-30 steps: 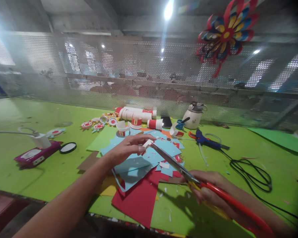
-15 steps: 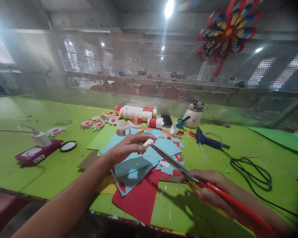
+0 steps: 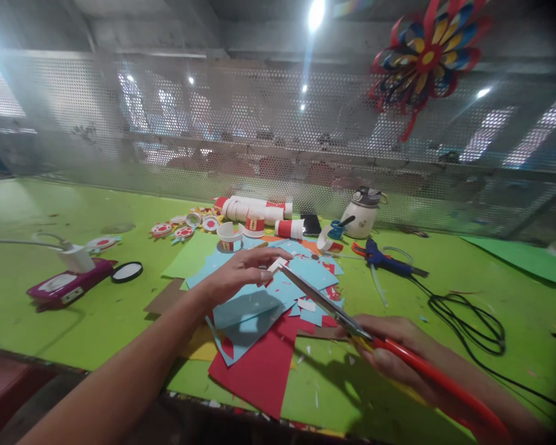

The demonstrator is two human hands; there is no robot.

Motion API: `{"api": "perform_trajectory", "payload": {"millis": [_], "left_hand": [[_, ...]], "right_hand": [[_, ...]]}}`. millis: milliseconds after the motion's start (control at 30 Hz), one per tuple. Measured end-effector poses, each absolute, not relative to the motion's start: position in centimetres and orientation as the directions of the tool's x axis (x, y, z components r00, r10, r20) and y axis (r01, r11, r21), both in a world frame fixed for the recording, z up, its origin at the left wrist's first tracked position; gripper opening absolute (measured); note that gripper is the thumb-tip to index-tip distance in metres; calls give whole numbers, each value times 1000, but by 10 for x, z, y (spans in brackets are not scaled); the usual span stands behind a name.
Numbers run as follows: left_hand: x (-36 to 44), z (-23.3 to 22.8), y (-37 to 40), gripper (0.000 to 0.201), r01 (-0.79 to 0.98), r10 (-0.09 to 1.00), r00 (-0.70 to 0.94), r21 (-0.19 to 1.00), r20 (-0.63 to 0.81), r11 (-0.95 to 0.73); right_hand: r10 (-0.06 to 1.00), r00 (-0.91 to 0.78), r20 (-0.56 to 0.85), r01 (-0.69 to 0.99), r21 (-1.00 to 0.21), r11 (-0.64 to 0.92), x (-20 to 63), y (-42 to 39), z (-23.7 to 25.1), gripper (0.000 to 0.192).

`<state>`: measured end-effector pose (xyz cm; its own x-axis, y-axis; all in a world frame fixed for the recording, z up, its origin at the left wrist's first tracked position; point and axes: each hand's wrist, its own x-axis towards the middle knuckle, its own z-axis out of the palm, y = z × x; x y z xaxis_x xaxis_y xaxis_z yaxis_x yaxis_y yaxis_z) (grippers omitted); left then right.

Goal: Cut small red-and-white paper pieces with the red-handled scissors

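My left hand [image 3: 234, 275] has its grip pinched on a small white paper piece [image 3: 276, 266], above the blue paper sheets [image 3: 254, 306]. My right hand [image 3: 393, 349] has its grip clenched around red-handled scissors [image 3: 352, 321], blade tips at that piece, over the green desk [image 3: 97, 315].

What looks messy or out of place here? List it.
Small paper scraps are strewn over the green table near the red sheet. The coloured sheets lie askew in an overlapping heap. A stack of cups lies on its side. The black cord is loosely tangled.
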<state>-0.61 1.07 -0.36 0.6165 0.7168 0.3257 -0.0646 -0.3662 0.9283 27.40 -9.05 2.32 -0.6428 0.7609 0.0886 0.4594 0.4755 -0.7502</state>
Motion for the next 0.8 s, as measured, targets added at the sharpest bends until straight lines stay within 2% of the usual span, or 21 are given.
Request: {"api": "perform_trajectory", "payload": {"millis": [300, 600, 800], "left_hand": [[-7, -11, 15, 40, -76, 709, 609, 916, 355, -394], [-7, -10, 14, 41, -61, 713, 609, 916, 348, -395], [-6, -8, 14, 41, -43, 715, 608, 913, 346, -406]], "right_hand": [[769, -632, 98, 494, -714, 497, 273, -89, 21, 49], [780, -617, 106, 512, -699, 500, 272, -90, 20, 46], [773, -628, 88, 487, -730, 479, 275, -89, 19, 43]]}}
